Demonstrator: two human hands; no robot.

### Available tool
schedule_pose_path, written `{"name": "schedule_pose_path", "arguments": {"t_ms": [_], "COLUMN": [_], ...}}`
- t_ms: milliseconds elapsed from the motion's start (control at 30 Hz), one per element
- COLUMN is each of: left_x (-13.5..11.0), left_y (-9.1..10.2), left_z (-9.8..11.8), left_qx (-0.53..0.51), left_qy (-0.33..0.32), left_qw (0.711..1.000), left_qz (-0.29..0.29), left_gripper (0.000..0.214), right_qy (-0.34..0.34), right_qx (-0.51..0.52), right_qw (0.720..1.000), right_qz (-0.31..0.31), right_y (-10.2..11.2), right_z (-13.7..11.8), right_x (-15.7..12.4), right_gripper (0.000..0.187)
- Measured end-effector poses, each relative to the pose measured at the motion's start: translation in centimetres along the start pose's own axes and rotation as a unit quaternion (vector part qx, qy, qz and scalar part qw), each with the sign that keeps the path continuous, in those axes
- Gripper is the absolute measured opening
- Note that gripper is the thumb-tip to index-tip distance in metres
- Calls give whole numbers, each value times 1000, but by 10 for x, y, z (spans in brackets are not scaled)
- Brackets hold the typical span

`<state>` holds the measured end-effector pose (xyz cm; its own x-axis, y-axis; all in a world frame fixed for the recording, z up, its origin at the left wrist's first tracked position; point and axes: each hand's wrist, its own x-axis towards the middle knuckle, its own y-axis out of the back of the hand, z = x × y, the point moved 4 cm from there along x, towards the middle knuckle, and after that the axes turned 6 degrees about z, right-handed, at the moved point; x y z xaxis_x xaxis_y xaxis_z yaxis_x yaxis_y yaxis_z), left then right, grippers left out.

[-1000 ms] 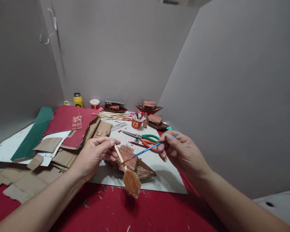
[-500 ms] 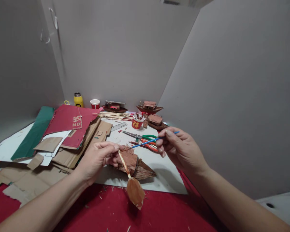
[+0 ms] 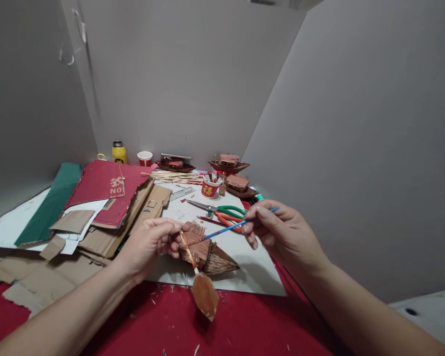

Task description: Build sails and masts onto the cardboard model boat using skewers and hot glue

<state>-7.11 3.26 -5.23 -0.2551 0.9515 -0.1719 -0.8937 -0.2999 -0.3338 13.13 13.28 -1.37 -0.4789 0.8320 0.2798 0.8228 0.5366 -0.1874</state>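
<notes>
The left hand (image 3: 144, 249) pinches a small paddle (image 3: 204, 296) by its upper end; the right hand (image 3: 282, 231) grips a blue brush (image 3: 226, 229), its tip at the paddle's handle (image 3: 191, 259).

the single camera, worn on the head, faces forward and down toward the gold-lettered cup (image 3: 209, 189), with the left hand (image 3: 148, 246) and right hand (image 3: 278, 228) nearer the lens than the cup and the grey wall (image 3: 174, 84) beyond it.

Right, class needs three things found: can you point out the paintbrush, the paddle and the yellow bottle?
Paintbrush (image 3: 226, 229): head view, on its blue handle.
Paddle (image 3: 204, 293): head view, on its brown blade.
Yellow bottle (image 3: 119, 154): head view, on its body.
</notes>
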Motion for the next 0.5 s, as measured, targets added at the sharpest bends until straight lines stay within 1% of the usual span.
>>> {"name": "schedule_pose_path", "arguments": {"t_ms": [100, 200, 300, 367, 433, 500], "left_x": [1, 2, 2, 1, 1, 1], "left_y": [0, 0, 0, 1, 3, 6], "left_z": [-3, -5, -4, -1, 3, 10], "left_qx": [-3, -7, -8, -13, -19, -20], "left_qy": [-6, -2, 3, 4, 4, -1], "left_qw": [1000, 1000, 1000, 1000, 1000, 1000], "left_qz": [-10, -16, -14, -4, 6, 10], "left_gripper": [17, 16, 19, 20, 19, 18], "right_qy": [11, 12, -2, -17, -24, -18], "right_qx": [-2, -5, -13, -21, -24, -21], "right_qw": [1000, 1000, 1000, 999, 999, 999], "right_qz": [8, -6, -23, -32, -18, 22], "right_y": [0, 0, 2, 5, 9, 16], "right_z": [0, 2, 2, 0, -3, -7], "right_x": [2, 2, -3, -8, -11, -14], "right_gripper": [25, 23, 23, 24, 25, 26]}}
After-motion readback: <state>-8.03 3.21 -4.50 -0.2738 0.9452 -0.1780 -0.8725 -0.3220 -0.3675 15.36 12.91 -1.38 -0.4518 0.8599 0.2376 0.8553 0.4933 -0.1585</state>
